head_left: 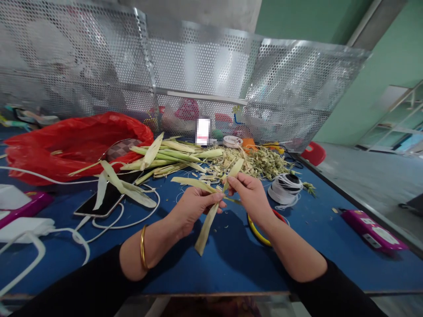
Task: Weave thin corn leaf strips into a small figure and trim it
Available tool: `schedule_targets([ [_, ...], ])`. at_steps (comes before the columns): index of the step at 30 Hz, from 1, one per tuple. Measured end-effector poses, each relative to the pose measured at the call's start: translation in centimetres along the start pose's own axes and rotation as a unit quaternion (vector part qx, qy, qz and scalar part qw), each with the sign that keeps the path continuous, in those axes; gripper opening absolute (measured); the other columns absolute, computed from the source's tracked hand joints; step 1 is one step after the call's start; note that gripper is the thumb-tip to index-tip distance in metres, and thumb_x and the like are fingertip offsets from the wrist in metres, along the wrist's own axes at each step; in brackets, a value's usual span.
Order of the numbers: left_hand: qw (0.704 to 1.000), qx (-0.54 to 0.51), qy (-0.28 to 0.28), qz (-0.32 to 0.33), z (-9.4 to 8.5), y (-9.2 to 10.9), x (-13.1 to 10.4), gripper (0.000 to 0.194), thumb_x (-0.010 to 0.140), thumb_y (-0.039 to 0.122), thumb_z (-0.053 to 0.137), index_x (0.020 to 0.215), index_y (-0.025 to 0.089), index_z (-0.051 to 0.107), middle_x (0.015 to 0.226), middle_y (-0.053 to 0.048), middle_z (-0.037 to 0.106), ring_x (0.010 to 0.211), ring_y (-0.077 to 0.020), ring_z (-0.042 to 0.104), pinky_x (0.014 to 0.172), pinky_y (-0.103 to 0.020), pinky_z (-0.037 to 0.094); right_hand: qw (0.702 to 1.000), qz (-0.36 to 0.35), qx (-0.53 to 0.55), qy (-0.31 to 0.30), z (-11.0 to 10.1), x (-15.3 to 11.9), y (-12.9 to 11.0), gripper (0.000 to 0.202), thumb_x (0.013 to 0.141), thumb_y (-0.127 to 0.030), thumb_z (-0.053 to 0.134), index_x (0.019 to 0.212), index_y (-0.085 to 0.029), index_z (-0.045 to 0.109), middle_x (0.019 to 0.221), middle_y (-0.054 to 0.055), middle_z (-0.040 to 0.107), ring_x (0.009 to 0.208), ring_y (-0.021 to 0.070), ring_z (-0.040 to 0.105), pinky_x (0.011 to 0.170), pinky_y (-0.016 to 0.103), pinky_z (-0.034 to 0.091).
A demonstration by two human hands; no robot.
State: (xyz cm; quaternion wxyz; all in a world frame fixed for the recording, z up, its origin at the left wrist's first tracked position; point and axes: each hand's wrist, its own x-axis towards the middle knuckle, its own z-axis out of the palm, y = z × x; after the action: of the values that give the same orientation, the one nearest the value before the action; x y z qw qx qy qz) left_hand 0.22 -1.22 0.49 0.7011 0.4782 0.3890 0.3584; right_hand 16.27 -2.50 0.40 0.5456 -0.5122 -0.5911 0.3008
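Observation:
My left hand (198, 206) is closed in a pinch around crossed strips of corn husk (207, 229), held above the blue table. One strip points left, another hangs down toward me. Opposite it, my right hand (246, 189) pinches the upright husk strip (235, 171) near where the strips meet. The crossing point itself is partly covered by my fingers. Behind my hands lies a pile of green and pale husks (175, 154), with a heap of dry shredded scraps (261, 162) to its right. A spool of white cord (286, 189) stands right of my right hand.
A red plastic bag (79, 132) lies open at the left, near a phone (107, 200) with loose husks on it and white cables (145, 220). Yellow-handled pliers or scissors (259, 231) lie beneath my right forearm. A purple packet (373, 231) sits right; a perforated metal screen (201, 66) stands behind.

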Motion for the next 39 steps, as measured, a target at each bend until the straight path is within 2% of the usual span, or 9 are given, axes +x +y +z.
schedule_targets([
  [4, 1.0, -0.023, 0.02, 0.008, -0.7, 0.4, 0.3, 0.033, 0.068, 0.045, 0.074, 0.07, 0.012, 0.073, 0.067, -0.006, 0.071, 0.056, -0.0113, 0.062, 0.057, -0.021, 0.047, 0.993, 0.004, -0.058, -0.101, -1.6, 0.5, -0.5, 0.033, 0.088, -0.044, 0.049, 0.074, -0.017, 0.064, 0.068, 0.001, 0.062, 0.063, 0.0154, 0.058, 0.061, 0.027, 0.045],
  [8, 0.999, -0.023, 0.016, 0.023, -1.0, 0.8, 0.4, 0.027, 0.065, 0.038, 0.078, 0.067, 0.012, 0.072, 0.065, -0.005, 0.07, 0.054, -0.0108, 0.06, 0.053, -0.02, 0.047, 0.966, -0.038, -0.179, -0.186, -2.2, 0.3, -1.0, 0.023, 0.087, -0.033, 0.055, 0.071, -0.019, 0.061, 0.061, -0.001, 0.059, 0.059, 0.014, 0.057, 0.06, 0.025, 0.042],
  [14, 0.993, 0.021, 0.103, 0.046, -0.4, 0.7, 0.5, 0.019, 0.063, 0.026, 0.078, 0.06, 0.01, 0.069, 0.055, -0.004, 0.066, 0.047, -0.0099, 0.057, 0.049, -0.02, 0.045, 0.9, -0.223, -0.361, -0.097, -1.8, -0.3, -0.9, 0.022, 0.091, -0.023, 0.05, 0.072, -0.019, 0.06, 0.073, 0.002, 0.064, 0.068, 0.015, 0.056, 0.066, 0.026, 0.037],
  [17, 0.993, 0.0, 0.106, 0.041, -0.5, 0.6, 0.7, 0.02, 0.063, 0.029, 0.079, 0.062, 0.01, 0.07, 0.057, -0.004, 0.068, 0.049, -0.0105, 0.058, 0.051, -0.02, 0.046, 0.876, -0.26, -0.402, -0.059, -1.6, -0.3, -0.5, 0.022, 0.092, -0.021, 0.047, 0.076, -0.02, 0.062, 0.075, 0.003, 0.066, 0.068, 0.016, 0.057, 0.07, 0.028, 0.036],
  [24, 0.996, -0.048, 0.024, 0.068, -0.9, 0.7, 0.6, 0.024, 0.061, 0.03, 0.082, 0.077, 0.012, 0.076, 0.081, -0.008, 0.076, 0.077, -0.0169, 0.067, 0.078, -0.027, 0.052, 0.898, -0.249, -0.357, 0.062, -1.2, -0.5, -0.6, 0.019, 0.092, -0.027, 0.05, 0.098, -0.019, 0.066, 0.098, 0.01, 0.066, 0.092, 0.0228, 0.059, 0.082, 0.033, 0.041],
  [26, 0.995, -0.051, 0.025, 0.084, -0.8, 0.8, 0.6, 0.023, 0.06, 0.027, 0.081, 0.077, 0.013, 0.076, 0.083, -0.008, 0.076, 0.079, -0.0171, 0.067, 0.081, -0.028, 0.051, 0.913, -0.234, -0.323, 0.087, -0.7, -1.0, -1.0, 0.02, 0.092, -0.031, 0.051, 0.089, -0.019, 0.067, 0.088, 0.009, 0.065, 0.086, 0.0218, 0.058, 0.079, 0.032, 0.042],
  [32, 0.991, -0.066, 0.049, 0.103, -0.4, 0.4, 0.5, 0.019, 0.059, 0.025, 0.081, 0.074, 0.014, 0.077, 0.083, -0.007, 0.076, 0.082, -0.019, 0.066, 0.081, -0.028, 0.049, 0.978, -0.067, -0.189, -0.058, 2.0, -2.2, -0.3, 0.032, 0.085, -0.036, 0.06, 0.058, -0.02, 0.056, 0.061, -0.001, 0.053, 0.061, 0.0141, 0.05, 0.06, 0.026, 0.037],
  [35, 0.992, -0.062, 0.052, 0.099, -0.4, 0.2, 0.6, 0.017, 0.059, 0.024, 0.08, 0.073, 0.015, 0.077, 0.085, -0.007, 0.076, 0.082, -0.0191, 0.066, 0.08, -0.028, 0.049, 0.983, -0.076, -0.146, -0.08, 2.6, -2.5, 0.1, 0.037, 0.089, -0.032, 0.052, 0.054, -0.02, 0.044, 0.06, -0.002, 0.046, 0.06, 0.0132, 0.046, 0.059, 0.025, 0.035],
  [39, 0.99, -0.085, 0.059, 0.099, -0.3, -0.2, 0.6, 0.017, 0.058, 0.022, 0.08, 0.073, 0.015, 0.076, 0.087, -0.007, 0.076, 0.082, -0.018, 0.066, 0.082, -0.029, 0.049, 0.966, -0.135, -0.2, -0.094, 2.4, -2.5, 0.1, 0.036, 0.089, -0.025, 0.051, 0.055, -0.021, 0.039, 0.062, -0.002, 0.046, 0.063, 0.0135, 0.046, 0.063, 0.025, 0.035],
])
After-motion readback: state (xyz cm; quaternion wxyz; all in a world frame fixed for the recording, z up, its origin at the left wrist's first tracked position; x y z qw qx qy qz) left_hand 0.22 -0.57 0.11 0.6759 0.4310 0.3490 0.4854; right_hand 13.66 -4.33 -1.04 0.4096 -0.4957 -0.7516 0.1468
